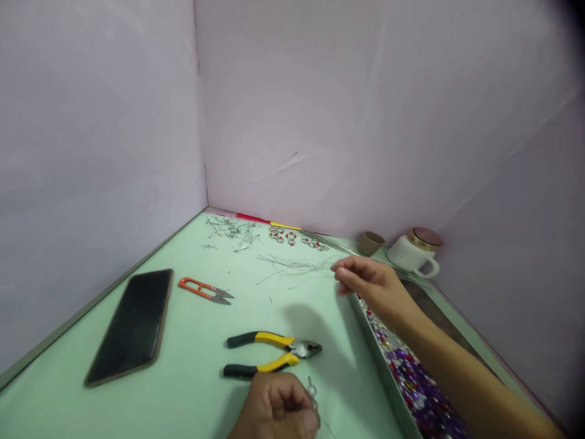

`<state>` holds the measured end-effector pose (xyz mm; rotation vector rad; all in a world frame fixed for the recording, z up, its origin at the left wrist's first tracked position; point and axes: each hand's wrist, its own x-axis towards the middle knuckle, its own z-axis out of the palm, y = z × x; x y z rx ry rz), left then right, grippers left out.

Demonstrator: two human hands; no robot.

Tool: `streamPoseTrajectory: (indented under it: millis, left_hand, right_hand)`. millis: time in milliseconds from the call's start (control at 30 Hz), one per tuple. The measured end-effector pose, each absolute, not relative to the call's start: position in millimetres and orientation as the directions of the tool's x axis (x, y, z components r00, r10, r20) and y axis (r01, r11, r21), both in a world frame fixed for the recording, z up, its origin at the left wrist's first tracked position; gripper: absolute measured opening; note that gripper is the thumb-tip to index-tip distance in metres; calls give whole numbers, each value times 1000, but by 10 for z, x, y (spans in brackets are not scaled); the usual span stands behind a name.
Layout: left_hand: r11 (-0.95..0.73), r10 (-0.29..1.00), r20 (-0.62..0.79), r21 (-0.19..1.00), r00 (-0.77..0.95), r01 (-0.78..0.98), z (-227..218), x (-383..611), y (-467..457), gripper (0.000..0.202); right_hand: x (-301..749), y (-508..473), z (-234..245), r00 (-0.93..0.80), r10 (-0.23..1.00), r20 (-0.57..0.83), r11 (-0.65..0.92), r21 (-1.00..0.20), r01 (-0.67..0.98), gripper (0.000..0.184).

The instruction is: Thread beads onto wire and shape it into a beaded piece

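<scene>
At the bottom centre my left hand (281,405) is closed, thumb against curled fingers, around a thin wire with clear beads (312,390) on it. My right hand (365,279) reaches over the edge of the bead tray (381,372), its thumb and fingers pinched together. Loose thin wires (297,266) lie on the table right by its fingertips; whether one is between them I cannot make out. Just beyond my left hand rest pliers (274,353) with yellow and black handles, jaws pointing right.
Orange thread snips (205,289) and a phone (132,326) lie at the left. Farther back are a tangle of wire pieces (233,230) and red-and-clear beaded pieces (291,238). A brown cup (370,242) and a lidded white mug (411,255) stand at the back right, near the walls.
</scene>
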<state>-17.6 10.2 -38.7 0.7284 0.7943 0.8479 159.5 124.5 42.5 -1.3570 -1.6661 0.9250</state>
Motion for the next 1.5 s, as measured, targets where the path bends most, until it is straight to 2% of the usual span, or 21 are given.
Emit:
streamPoseTrajectory:
  millis: [100,233,367,533,733,933,1200,1500]
  left_hand:
    - [387,886,-225,841,406,-379,-240,-247,93,36]
    - [283,940,-141,829,310,-482,29,-346,97,23]
    - [253,954,-133,835,267,-488,86,-332,94,22]
    - [237,965,-175,900,195,-365,-57,-243,71,21]
    - [67,997,-62,984,38,-167,-66,-246,58,17]
    - [29,1000,-28,999,12,-36,-43,-234,36,15]
    - [-24,1000,22,997,22,77,5,-235,24,16]
    - [-62,998,61,991,10,118,0,-261,29,17]
  right_hand:
    - [1561,701,302,-86,996,-20,-9,-992,124,21]
    - [1343,202,-20,-201,950,-241,-271,-952,-141,23]
    - [1126,-48,-262,-320,895,-312,-411,-855,-317,26]
    - [1109,-121,-363,-300,898,-323,-433,-771,-466,25]
    - [1216,-97,-385,-369,879,-302,-464,-722,-513,24]
    - [1240,-84,-372,-395,864,-312,-488,-712,-505,24]
    - [1234,-85,-388,-373,877,-303,-467,-721,-511,22]
    - [1238,-81,-418,-379,877,-294,-465,-713,-524,23]
